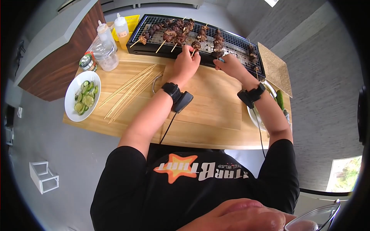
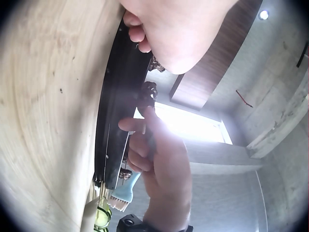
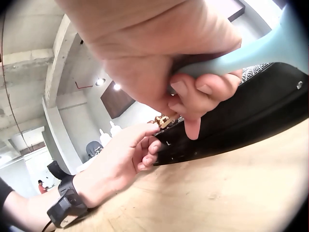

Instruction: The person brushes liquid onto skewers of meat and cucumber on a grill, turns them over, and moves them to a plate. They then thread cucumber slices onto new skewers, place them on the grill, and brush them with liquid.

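Observation:
At the front edge of the black grill [image 1: 163,50], my left hand [image 1: 187,66] pinches the bare stick end of a meat skewer [image 1: 196,45]. Farther right, my right hand [image 1: 231,66] has its fingers curled around the light blue handle of a basting brush [image 3: 231,61]. The brush's brown bristles [image 2: 118,203] point away below that hand in the left wrist view. Close by the right thumb and forefinger is the dark near end of another meat skewer [image 1: 218,41]. More browned meat skewers [image 1: 179,30] lie across the wire grate.
Bare bamboo sticks [image 1: 129,92] lie on the wooden table [image 1: 173,134]. At left are a white bowl [image 1: 69,96] of sliced cucumber, a clear plastic jar [image 1: 108,59] and squeeze bottles [image 1: 121,29]. Whole cucumbers [image 1: 280,100] sit at right, beside a brown board [image 1: 275,69].

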Demonstrator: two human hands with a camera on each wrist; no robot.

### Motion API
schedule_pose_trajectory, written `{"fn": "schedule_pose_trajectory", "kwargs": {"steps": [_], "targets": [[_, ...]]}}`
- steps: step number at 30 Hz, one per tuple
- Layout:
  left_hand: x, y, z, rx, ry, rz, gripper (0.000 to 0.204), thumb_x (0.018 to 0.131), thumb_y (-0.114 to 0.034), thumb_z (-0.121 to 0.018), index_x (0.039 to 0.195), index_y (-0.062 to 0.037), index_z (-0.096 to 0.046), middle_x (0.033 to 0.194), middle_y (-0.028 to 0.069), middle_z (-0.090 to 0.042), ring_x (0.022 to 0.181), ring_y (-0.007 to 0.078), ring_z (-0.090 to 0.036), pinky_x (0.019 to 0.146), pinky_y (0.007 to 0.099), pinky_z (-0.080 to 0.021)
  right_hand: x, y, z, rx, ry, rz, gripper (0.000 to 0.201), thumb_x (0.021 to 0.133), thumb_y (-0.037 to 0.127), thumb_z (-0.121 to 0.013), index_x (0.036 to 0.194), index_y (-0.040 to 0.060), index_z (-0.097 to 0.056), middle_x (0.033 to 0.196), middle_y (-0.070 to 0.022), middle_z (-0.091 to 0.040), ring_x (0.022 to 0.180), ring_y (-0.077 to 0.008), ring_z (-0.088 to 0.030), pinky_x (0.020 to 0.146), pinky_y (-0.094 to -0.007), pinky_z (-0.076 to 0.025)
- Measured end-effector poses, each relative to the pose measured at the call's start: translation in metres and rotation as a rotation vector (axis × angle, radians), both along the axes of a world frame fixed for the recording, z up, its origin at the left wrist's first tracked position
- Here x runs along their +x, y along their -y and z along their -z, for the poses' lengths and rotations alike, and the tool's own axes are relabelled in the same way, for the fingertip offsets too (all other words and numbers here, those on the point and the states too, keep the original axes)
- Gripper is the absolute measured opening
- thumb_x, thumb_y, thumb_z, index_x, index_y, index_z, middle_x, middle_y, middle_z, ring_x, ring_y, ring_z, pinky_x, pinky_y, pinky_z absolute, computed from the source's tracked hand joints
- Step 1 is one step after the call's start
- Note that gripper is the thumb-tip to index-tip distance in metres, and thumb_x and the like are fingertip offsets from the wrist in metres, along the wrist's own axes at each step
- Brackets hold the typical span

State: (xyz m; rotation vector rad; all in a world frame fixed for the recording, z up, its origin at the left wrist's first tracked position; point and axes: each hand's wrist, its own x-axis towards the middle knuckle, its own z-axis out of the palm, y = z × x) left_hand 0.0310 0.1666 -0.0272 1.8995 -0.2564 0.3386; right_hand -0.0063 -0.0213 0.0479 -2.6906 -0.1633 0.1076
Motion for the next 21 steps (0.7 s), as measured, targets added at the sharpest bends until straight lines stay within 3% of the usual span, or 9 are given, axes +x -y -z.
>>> {"fn": "schedule_pose_trajectory", "kwargs": {"steps": [4, 8, 12, 15, 21], "targets": [[0.002, 0.0, 0.005, 0.004, 0.046, -0.021, 0.028, 0.087, -0.025, -0.06, 0.098, -0.0014, -0.052, 0.075, 0.0155, -0.065, 0.068, 0.0326, -0.063, 0.062, 0.0402, -0.049, -0.022, 0.0, -0.038, -0.312, 0.173, 0.111, 0.048, 0.088, 0.043, -0.06, 0.074, -0.0017, -0.066, 0.07, -0.0216, -0.062, 0.07, -0.0399, -0.06, 0.066, -0.0447, -0.047], [0.001, 0.0, 0.003, -0.02, 0.029, -0.004, 0.027, 0.087, -0.025, -0.06, 0.097, -0.0013, -0.052, 0.076, 0.0159, -0.065, 0.067, 0.0327, -0.063, 0.061, 0.0402, -0.049, -0.033, 0.058, -0.057, -0.551, 0.343, 0.204, 0.045, 0.084, 0.044, -0.062, 0.078, -0.0003, -0.064, 0.079, -0.021, -0.063, 0.08, -0.039, -0.06, 0.07, -0.0466, -0.046], [0.003, 0.004, 0.008, -0.013, 0.07, -0.04, 0.026, 0.087, -0.024, -0.06, 0.096, -0.0014, -0.052, 0.076, 0.0165, -0.065, 0.069, 0.0327, -0.064, 0.061, 0.0405, -0.049, -0.052, 0.102, -0.062, -0.749, 0.138, 0.313, 0.043, 0.081, 0.044, -0.064, 0.083, 0.0016, -0.066, 0.084, -0.0172, -0.066, 0.084, -0.0356, -0.063, 0.072, -0.0445, -0.05], [0.003, 0.003, 0.006, 0.0, 0.028, 0.003, 0.027, 0.087, -0.026, -0.057, 0.099, -0.0039, -0.049, 0.073, 0.016, -0.064, 0.071, 0.0352, -0.064, 0.062, 0.0449, -0.049, -0.063, 0.114, -0.047, -0.663, 0.067, 0.335, 0.043, 0.078, 0.042, -0.066, 0.083, -0.0008, -0.066, 0.085, -0.0194, -0.065, 0.084, -0.037, -0.063, 0.074, -0.0459, -0.05], [0.004, 0.003, 0.006, 0.015, 0.039, -0.001, 0.027, 0.086, -0.027, -0.057, 0.099, -0.004, -0.05, 0.072, 0.0154, -0.064, 0.069, 0.0355, -0.063, 0.061, 0.0448, -0.049, -0.056, 0.126, -0.027, -0.51, 0.054, 0.316, 0.035, 0.082, 0.033, -0.062, 0.088, -0.0008, -0.067, 0.089, -0.0236, -0.065, 0.085, -0.0388, -0.063, 0.075, -0.0459, -0.048]]}}
